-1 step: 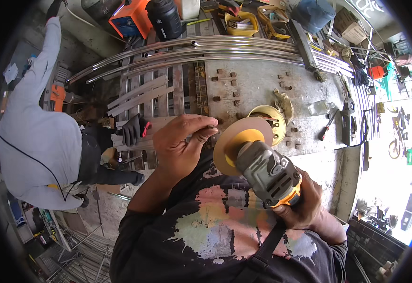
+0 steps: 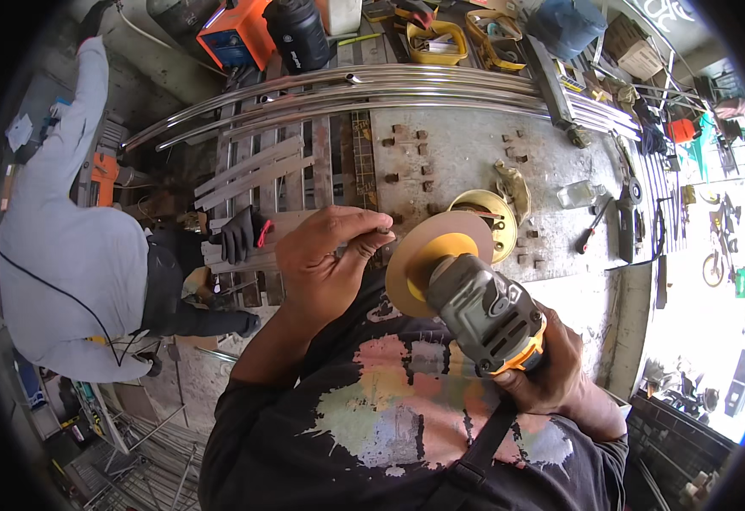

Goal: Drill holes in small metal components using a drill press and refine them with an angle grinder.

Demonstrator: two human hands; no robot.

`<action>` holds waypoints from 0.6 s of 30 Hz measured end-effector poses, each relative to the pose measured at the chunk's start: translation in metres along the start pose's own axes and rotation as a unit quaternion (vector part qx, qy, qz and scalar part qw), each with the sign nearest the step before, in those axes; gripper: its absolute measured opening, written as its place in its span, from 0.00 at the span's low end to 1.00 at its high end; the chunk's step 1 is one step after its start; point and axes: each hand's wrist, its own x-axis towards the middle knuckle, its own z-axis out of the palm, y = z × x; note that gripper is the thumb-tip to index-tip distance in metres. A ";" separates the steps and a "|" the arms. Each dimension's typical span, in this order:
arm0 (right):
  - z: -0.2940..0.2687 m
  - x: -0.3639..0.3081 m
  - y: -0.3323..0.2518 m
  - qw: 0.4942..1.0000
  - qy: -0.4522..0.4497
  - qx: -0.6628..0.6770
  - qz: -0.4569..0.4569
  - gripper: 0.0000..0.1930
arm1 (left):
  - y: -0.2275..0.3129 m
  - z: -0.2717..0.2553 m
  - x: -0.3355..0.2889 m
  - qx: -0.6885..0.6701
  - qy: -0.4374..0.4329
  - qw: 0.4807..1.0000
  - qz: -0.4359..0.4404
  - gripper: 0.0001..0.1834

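My right hand (image 2: 551, 366) grips an angle grinder (image 2: 491, 315) by its body, in front of my chest. Its broad tan and yellow disc (image 2: 453, 226) faces away from me, toward the bench. To the left of the disc, my left hand (image 2: 321, 260) pinches a small dark metal piece (image 2: 384, 229) between thumb and fingertips, a short gap away from the disc edge. Just beyond the disc stands a round cream-coloured tin (image 2: 502, 230), partly hidden by it. Several small rusty metal blocks (image 2: 423, 170) lie on the metal bench top (image 2: 466, 153).
Long shiny tubes (image 2: 304, 100) run across the far side of the bench. Black gloves (image 2: 240, 236) and flat bars (image 2: 257, 175) lie to the left, a second grinder (image 2: 628, 213) and a screwdriver (image 2: 594, 228) to the right. A co-worker (image 2: 74, 272) in grey bends at far left.
The co-worker's raised sleeve at far left has shifted very slightly. My hands, the grinder and the small metal piece look the same.
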 end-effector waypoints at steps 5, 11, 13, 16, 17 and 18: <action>-0.001 0.001 0.001 1.000 -0.007 0.001 0.004 0.43 | 0.000 0.000 -0.001 -0.031 0.013 0.999 0.002 0.14; -0.002 0.004 0.001 1.000 -0.015 0.006 0.004 0.43 | 0.005 0.000 -0.001 -0.017 0.002 1.000 0.000 0.15; -0.002 0.004 0.000 1.000 -0.018 0.004 0.001 0.43 | 0.005 0.001 -0.001 -0.039 0.006 0.999 -0.010 0.18; -0.002 0.006 0.001 1.000 -0.017 0.004 -0.011 0.44 | 0.007 0.001 0.000 -0.028 0.000 1.000 -0.002 0.18; -0.002 0.006 0.002 1.000 -0.018 0.004 -0.011 0.44 | 0.007 0.000 0.000 -0.028 0.001 1.000 -0.002 0.18; -0.002 0.006 0.001 1.000 -0.019 0.003 -0.009 0.44 | 0.007 0.001 0.000 -0.026 -0.001 1.000 0.002 0.18</action>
